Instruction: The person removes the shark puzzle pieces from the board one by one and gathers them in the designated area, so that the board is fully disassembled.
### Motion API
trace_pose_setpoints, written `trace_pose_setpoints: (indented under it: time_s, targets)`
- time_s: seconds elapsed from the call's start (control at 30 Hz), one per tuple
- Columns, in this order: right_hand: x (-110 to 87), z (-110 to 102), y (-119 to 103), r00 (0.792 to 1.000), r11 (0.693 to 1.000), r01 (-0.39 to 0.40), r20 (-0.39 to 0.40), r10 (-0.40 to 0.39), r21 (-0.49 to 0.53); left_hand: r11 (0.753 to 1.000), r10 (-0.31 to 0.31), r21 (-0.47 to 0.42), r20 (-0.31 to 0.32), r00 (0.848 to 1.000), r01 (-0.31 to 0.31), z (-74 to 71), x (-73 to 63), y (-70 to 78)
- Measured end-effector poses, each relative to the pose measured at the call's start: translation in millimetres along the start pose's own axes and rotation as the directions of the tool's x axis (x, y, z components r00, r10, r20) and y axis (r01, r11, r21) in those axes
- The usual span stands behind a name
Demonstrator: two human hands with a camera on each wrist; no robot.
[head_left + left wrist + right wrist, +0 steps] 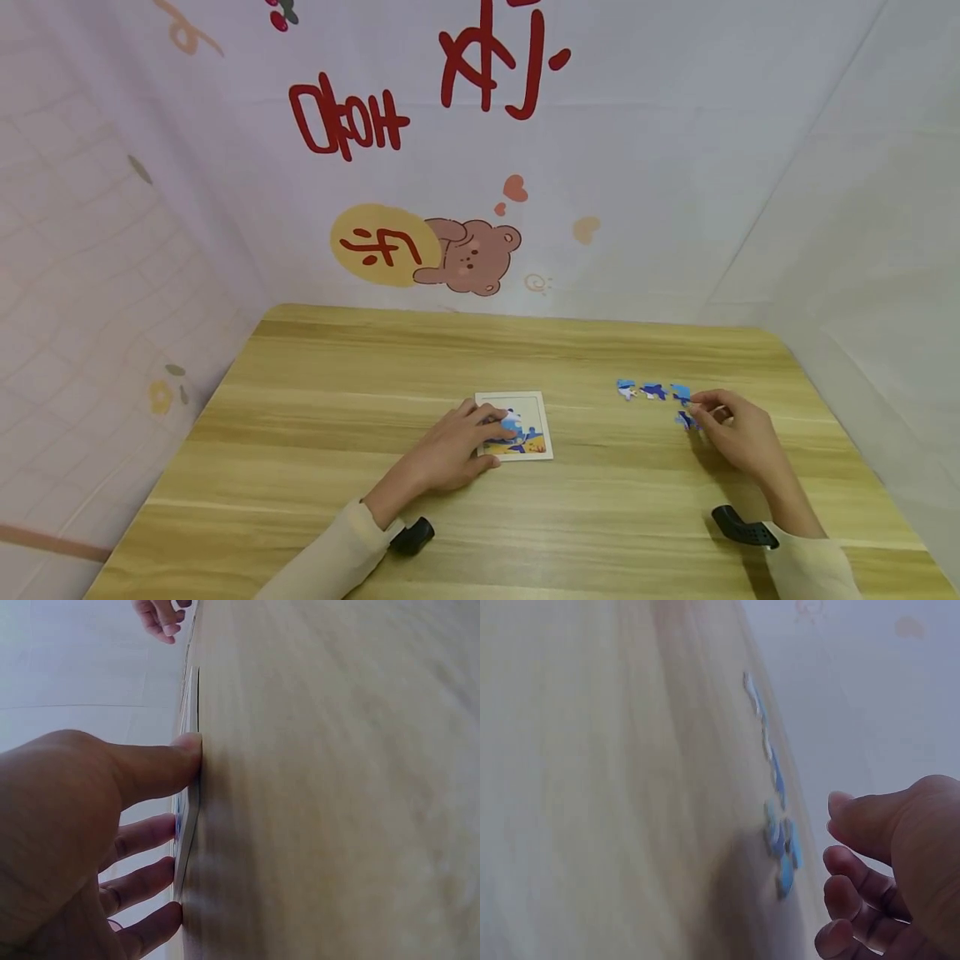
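My left hand [457, 442] rests over the left side of a square puzzle board [547, 433] with a pale frame. Its thumb is at the near edge and its fingertips lie on top, partly hiding the blue, white and yellow picture. From the left wrist view, the thumb and fingers touch the board [187, 825] along its rim. Farther right, my right hand [738, 429] hovers close to loose blue puzzle pieces [653, 391]. In the right wrist view its thumb and loosely bent fingers [847, 900] are apart with nothing between them, beside the pieces [775, 829].
The pieces lie in a short row, with one piece [686, 420] nearer me beside the right fingertips. A wood-grain table [600, 517] carries everything. Printed white cloth [637, 150] hangs behind it and at both sides. Each wrist wears a black device [412, 537].
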State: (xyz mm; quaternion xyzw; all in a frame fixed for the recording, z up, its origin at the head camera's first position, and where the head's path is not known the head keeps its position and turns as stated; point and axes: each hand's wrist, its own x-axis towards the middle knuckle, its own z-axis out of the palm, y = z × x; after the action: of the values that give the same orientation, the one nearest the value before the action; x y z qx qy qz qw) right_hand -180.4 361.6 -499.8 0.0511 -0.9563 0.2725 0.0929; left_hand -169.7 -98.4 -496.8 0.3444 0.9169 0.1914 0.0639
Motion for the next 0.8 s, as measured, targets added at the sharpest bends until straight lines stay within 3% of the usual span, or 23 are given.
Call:
trace_pose_setpoints:
  time_s: [0.23,0.57,0.8]
  targets:
    - [7.6,9,-26,0.997,0.996,0.073,-0.034,-0.072,0.047,1.0,0.004,-0.018,-0.003,1.0,-0.004,-1.7,1.0,1.1]
    - [9.0,33,-56,0.992,0.986,0.124,0.011,-0.126,0.109,0.999,-0.006,-0.04,-0.007,1.0,0.006,-2.9,0.4,3.2]
    - [10.9,48,-75,0.985,0.971,0.156,0.047,-0.167,0.182,0.999,0.011,-0.04,0.032,0.999,-0.009,-8.3,-2.3,1.4]
